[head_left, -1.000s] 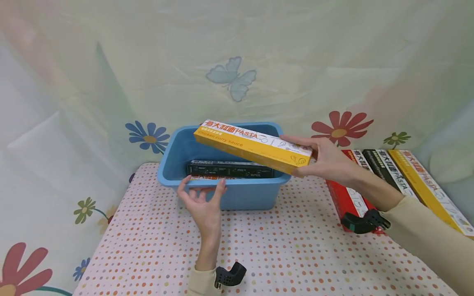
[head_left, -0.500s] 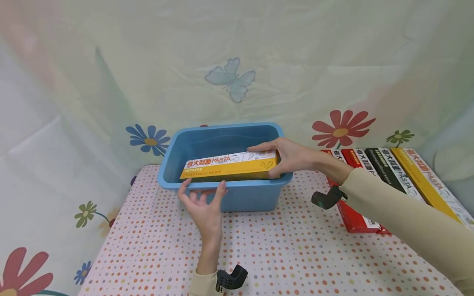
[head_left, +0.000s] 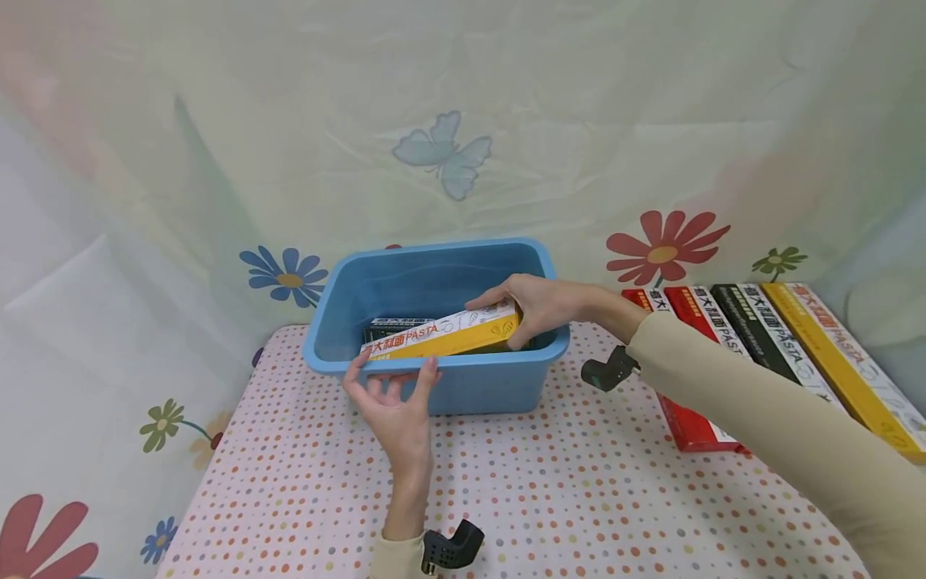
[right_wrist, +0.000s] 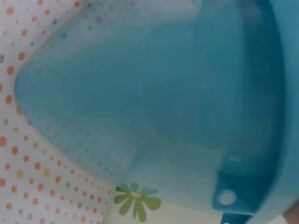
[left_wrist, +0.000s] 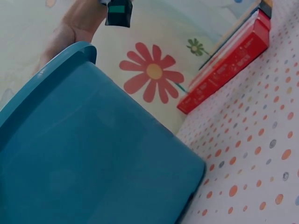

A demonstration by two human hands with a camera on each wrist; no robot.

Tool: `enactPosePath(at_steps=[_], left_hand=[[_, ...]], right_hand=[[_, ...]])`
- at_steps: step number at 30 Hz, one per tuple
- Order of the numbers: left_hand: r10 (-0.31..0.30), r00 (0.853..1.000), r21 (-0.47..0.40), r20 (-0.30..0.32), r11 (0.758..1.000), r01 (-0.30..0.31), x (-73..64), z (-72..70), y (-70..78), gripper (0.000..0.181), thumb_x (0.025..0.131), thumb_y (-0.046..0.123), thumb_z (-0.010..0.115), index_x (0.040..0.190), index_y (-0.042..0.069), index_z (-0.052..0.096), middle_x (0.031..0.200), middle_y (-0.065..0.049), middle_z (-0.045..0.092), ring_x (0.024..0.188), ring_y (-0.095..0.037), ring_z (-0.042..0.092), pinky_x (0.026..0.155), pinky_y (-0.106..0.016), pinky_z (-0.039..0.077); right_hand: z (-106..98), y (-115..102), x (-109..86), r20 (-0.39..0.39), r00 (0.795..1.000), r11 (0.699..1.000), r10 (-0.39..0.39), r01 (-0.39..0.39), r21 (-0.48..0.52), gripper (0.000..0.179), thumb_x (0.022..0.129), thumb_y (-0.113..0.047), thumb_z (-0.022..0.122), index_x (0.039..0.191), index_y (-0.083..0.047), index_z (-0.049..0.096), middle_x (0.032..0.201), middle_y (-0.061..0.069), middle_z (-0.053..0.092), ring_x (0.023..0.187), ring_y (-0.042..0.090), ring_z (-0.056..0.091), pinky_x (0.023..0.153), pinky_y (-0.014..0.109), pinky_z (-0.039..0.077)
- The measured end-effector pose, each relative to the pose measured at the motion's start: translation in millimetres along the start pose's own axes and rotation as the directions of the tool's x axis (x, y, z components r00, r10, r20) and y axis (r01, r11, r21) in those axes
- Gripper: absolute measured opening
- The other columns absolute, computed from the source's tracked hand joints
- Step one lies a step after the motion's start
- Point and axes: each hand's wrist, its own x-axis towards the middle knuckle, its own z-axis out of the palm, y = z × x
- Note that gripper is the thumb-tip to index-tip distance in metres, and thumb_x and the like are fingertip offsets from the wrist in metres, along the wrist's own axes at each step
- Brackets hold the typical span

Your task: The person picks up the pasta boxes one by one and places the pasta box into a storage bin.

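Note:
A blue plastic bin [head_left: 485, 390] stands on the table in the head view. My left hand [head_left: 394, 414] holds its near rim, with the index finger and thumb up at the edge. Inside the bin, my right hand [head_left: 541, 307] grips the right end of a yellow-and-white pasta box [head_left: 452, 331]. This box slants, its left end lower and partly hidden behind the near rim. Behind it, part of a black pasta box [head_left: 387, 324] shows in the bin. In the right wrist view the bin's wall [right_wrist: 154, 93] fills most of the picture and hides the hand's work.
Right of the bin lie two red pasta boxes [head_left: 690, 422], a black one [head_left: 760, 334] and a yellow one [head_left: 839, 354], side by side. My right sleeve [head_left: 731, 386] passes over some of them. A flowered curtain [head_left: 564, 121] hangs behind the dotted tablecloth [head_left: 579, 482].
My right hand has carried the yellow pasta box down and left, from above the bin into it, and its left end has dipped. My left hand has stayed on the rim.

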Motion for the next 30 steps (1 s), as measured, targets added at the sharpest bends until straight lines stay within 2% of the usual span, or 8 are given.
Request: enactPosePath(at_steps=[3,13,19,24,27,30], left_hand=[[-0.004,1.0,0.002,-0.003,1.0,0.004,-0.2,0.1,0.4,0.083,0.084,-0.01,0.081,0.148,0.01,0.031,0.133,-0.037,0.046,0.087,-0.028,0.064,0.077,-0.045,0.069],[0.007,1.0,-0.007,0.002,1.0,-0.007,-0.1,0.2,0.0,0.083,0.085,-0.01,0.08,0.148,0.009,0.031,0.133,-0.037,0.045,0.086,-0.028,0.064,0.078,-0.045,0.069],[0.0,1.0,-0.005,-0.004,1.0,0.0,0.2,0.5,-0.4,0.083,0.084,-0.01,0.08,0.148,0.009,0.032,0.129,-0.037,0.046,0.084,-0.026,0.063,0.078,-0.045,0.069],[-0.005,1.0,0.002,-0.002,1.0,0.005,-0.3,2.1,-1.0,0.082,0.084,-0.01,0.081,0.148,0.009,0.032,0.121,-0.033,0.049,0.083,-0.025,0.061,0.078,-0.047,0.069],[-0.001,1.0,0.002,-0.006,1.0,0.001,-0.2,2.0,-0.3,0.082,0.084,-0.01,0.081,0.148,0.008,0.032,0.119,-0.032,0.049,0.082,-0.025,0.061,0.077,-0.047,0.069],[0.003,1.0,-0.001,-0.01,1.0,-0.003,0.5,1.6,1.0,0.082,0.084,-0.01,0.081,0.147,0.008,0.032,0.119,-0.03,0.05,0.083,-0.025,0.061,0.077,-0.047,0.069]], right_hand=[[-1.3,0.4,3.6,0.032,0.999,1.0,0.008,-0.008,-0.014,0.076,0.081,0.001,0.076,0.15,0.007,0.048,0.139,0.018,0.065,0.098,0.022,0.059,0.07,0.023,0.052],[-2.6,1.3,6.0,0.049,0.998,0.999,0.041,-0.039,-0.038,0.079,0.08,0.001,0.078,0.152,0.006,0.047,0.142,0.018,0.063,0.1,0.022,0.058,0.07,0.024,0.051],[-5.1,1.4,8.4,0.058,0.995,0.995,0.082,-0.079,-0.054,0.08,0.079,-0.002,0.08,0.153,0.002,0.049,0.144,0.015,0.062,0.103,0.023,0.058,0.08,0.028,0.054],[-9.6,2.7,6.8,0.07,0.992,0.993,0.109,-0.106,-0.052,0.081,0.08,-0.005,0.083,0.153,-0.001,0.05,0.142,0.013,0.063,0.102,0.023,0.059,0.082,0.031,0.057],[-10.6,5.6,8.1,0.066,0.995,0.997,0.075,-0.074,-0.009,0.08,0.082,-0.004,0.083,0.153,0.003,0.047,0.15,0.018,0.057,0.117,0.028,0.063,0.096,0.036,0.06],[-10.1,6.9,10.4,0.041,0.999,0.998,0.026,-0.029,0.062,0.078,0.086,0.001,0.081,0.154,0.007,0.044,0.159,0.022,0.045,0.139,0.037,0.054,0.112,0.048,0.053]])
